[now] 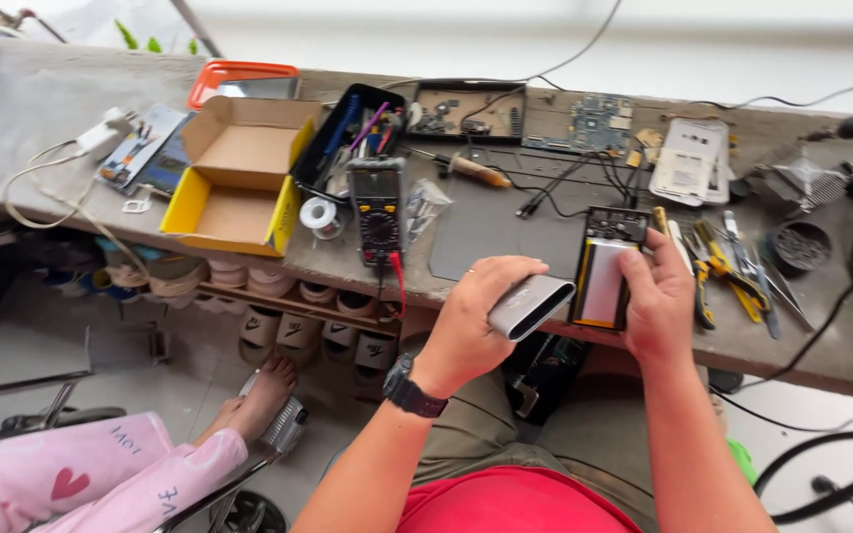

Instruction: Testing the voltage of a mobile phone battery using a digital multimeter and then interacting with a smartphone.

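Note:
My left hand grips a silver-grey metal shell, a rounded hollow casing with its open end turned right. My right hand holds a flat silver battery pack with a black circuit end, lifted just above the workbench edge. The casing's mouth sits right next to the pack's lower left side. A black watch is on my left wrist.
On the grey workbench stand a black multimeter, a yellow cardboard box, a solder spool, a black tool tray, circuit boards, a screwdriver and pliers. Another person's leg in pink is at lower left.

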